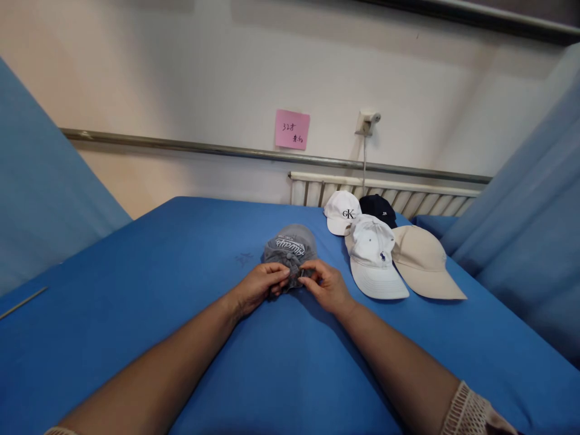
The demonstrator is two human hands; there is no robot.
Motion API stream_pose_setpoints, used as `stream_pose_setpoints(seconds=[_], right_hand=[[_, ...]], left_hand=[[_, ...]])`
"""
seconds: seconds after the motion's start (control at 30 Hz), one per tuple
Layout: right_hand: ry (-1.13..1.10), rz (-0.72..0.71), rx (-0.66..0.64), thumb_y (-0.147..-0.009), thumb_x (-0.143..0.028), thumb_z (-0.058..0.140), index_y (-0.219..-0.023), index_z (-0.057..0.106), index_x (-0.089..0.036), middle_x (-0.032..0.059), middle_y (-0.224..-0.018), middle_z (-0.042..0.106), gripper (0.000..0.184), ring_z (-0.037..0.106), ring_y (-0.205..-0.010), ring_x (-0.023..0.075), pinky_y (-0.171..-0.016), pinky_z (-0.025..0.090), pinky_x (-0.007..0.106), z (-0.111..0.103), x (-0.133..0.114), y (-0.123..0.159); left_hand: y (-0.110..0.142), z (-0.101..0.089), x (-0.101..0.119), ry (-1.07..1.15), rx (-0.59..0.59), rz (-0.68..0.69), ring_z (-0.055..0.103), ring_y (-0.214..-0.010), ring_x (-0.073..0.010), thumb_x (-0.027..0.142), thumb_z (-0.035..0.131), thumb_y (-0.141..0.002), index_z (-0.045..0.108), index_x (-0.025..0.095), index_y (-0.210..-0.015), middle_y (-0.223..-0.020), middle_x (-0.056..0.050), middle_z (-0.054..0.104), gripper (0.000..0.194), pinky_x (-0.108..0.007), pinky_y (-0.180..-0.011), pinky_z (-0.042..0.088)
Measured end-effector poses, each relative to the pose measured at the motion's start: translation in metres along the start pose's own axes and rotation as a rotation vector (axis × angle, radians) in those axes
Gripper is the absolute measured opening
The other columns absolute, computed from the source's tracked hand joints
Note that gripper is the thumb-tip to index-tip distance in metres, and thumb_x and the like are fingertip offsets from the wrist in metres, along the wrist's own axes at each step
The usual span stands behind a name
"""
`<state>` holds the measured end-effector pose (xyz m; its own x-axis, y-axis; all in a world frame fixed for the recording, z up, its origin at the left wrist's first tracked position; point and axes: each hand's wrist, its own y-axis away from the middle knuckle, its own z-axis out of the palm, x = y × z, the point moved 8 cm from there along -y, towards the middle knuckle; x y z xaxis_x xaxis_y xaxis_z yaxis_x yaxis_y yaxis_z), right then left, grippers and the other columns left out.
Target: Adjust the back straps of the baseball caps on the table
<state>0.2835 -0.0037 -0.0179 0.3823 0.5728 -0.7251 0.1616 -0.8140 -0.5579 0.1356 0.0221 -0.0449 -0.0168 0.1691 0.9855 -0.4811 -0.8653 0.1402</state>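
Note:
A grey baseball cap (290,235) with white lettering lies on the blue-covered table (190,241), its brim pointing away from me and its back strap towards me. My left hand (263,283) pinches the left part of the cap's back, thumb on top. On the other side of the strap, my right hand (327,285) grips the cap near a small buckle, thumb and forefinger pressed together. The two hands are close to each other, and the fingers partly hide the strap.
Right of my hands sit a white cap with a horse logo (371,251), a beige cap (423,260), a white cap with letters (342,211) and a dark navy cap (378,208). A thin stick (22,303) lies at the left edge. Behind stands a radiator (312,190).

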Motion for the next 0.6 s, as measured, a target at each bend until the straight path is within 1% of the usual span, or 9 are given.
stream_pose_setpoints(seconds=[0.17, 0.37, 0.43, 0.53, 0.6], right_hand=[[-0.002, -0.071, -0.007, -0.085, -0.025, 0.063, -0.098, 0.065, -0.02, 0.002, -0.087, 0.066, 0.014, 0.057, -0.064, 0.0119, -0.065, 0.047, 0.026, -0.0004, -0.0091, 0.0001], [-0.02, -0.081, -0.037, -0.086, -0.024, 0.064, -0.098, 0.066, -0.02, 0.0022, -0.089, 0.067, 0.013, 0.056, -0.063, 0.0114, -0.064, 0.048, 0.026, 0.0014, -0.0113, 0.0002], [-0.024, -0.088, -0.036, -0.086, -0.023, 0.064, -0.099, 0.066, -0.02, 0.0022, -0.089, 0.067, 0.013, 0.057, -0.064, 0.0117, -0.065, 0.048, 0.026, 0.0015, -0.0115, 0.0003], [-0.029, -0.091, -0.03, -0.085, -0.022, 0.064, -0.1, 0.066, -0.02, 0.0021, -0.089, 0.067, 0.015, 0.057, -0.065, 0.0119, -0.067, 0.048, 0.027, 0.0012, -0.0112, 0.0005], [-0.034, -0.088, -0.031, -0.085, -0.023, 0.064, -0.1, 0.066, -0.02, 0.0021, -0.089, 0.067, 0.015, 0.057, -0.065, 0.0121, -0.068, 0.049, 0.027, 0.0011, -0.0109, 0.0006]], left_hand=[[0.0016, 0.0039, 0.0005, -0.053, -0.031, -0.002, 0.037, -0.045, -0.0058, 0.046, 0.072, -0.074, 0.059, 0.014, -0.072, -0.054, 0.005, 0.047, 0.034, -0.021, -0.046, 0.028], [0.002, 0.0085, 0.002, -0.099, -0.086, 0.014, 0.039, -0.046, -0.0063, 0.044, 0.069, -0.077, 0.059, 0.014, -0.072, -0.056, 0.004, 0.05, 0.033, -0.021, -0.047, 0.03], [0.0021, 0.0088, 0.0018, -0.095, -0.085, 0.017, 0.04, -0.047, -0.0064, 0.043, 0.069, -0.078, 0.06, 0.014, -0.076, -0.057, 0.003, 0.052, 0.031, -0.021, -0.047, 0.031], [0.0022, 0.0082, 0.0028, -0.074, -0.064, 0.035, 0.04, -0.046, -0.0065, 0.041, 0.069, -0.078, 0.062, 0.015, -0.088, -0.06, 0.004, 0.055, 0.029, -0.021, -0.047, 0.03], [0.0021, 0.008, 0.0034, -0.063, -0.061, 0.049, 0.04, -0.046, -0.0064, 0.04, 0.069, -0.078, 0.061, 0.015, -0.089, -0.06, 0.004, 0.055, 0.028, -0.02, -0.047, 0.03]])
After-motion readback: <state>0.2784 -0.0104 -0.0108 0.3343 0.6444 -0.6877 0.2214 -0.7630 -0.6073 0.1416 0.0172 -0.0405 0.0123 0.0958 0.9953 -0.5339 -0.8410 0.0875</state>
